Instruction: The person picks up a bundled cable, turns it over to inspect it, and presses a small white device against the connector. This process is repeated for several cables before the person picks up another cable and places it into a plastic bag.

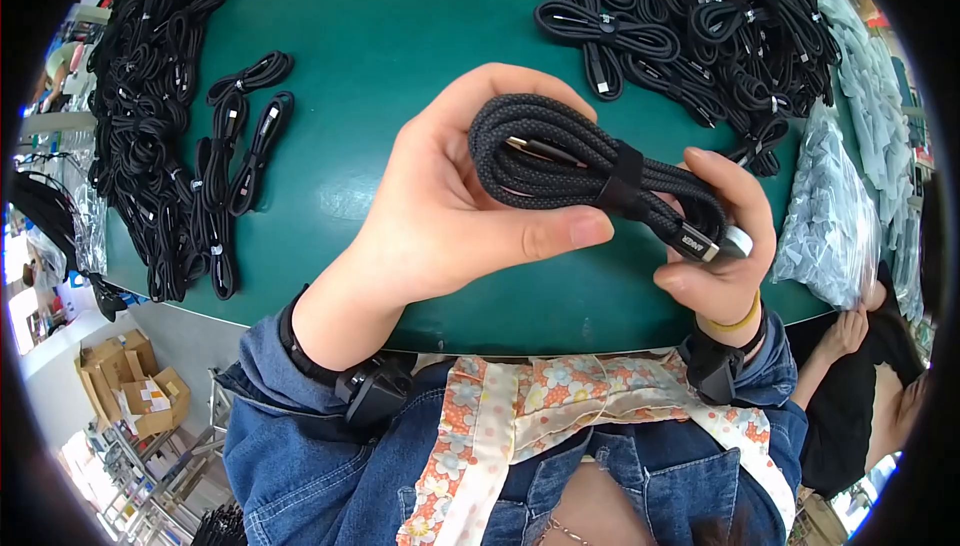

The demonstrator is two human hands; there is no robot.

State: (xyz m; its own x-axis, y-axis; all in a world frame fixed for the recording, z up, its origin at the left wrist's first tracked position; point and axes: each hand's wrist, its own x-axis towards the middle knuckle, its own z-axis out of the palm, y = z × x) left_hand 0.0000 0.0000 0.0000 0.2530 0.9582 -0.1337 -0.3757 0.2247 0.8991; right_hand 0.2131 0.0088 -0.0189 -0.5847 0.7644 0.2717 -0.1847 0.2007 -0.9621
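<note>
"Where is the cable?"

"Lifted above the green table, coiled, between both hands. The left hand clasps its left end, thumb in front and fingers behind, probably to steady the loops. The right hand curls loosely about the other end, beside the metal plug; I can't tell how firmly it grips."

"What keeps the coil together?"

"A black strap around its middle. Similar coils lie in a left heap and a right heap, perhaps leaving working room between."
</note>
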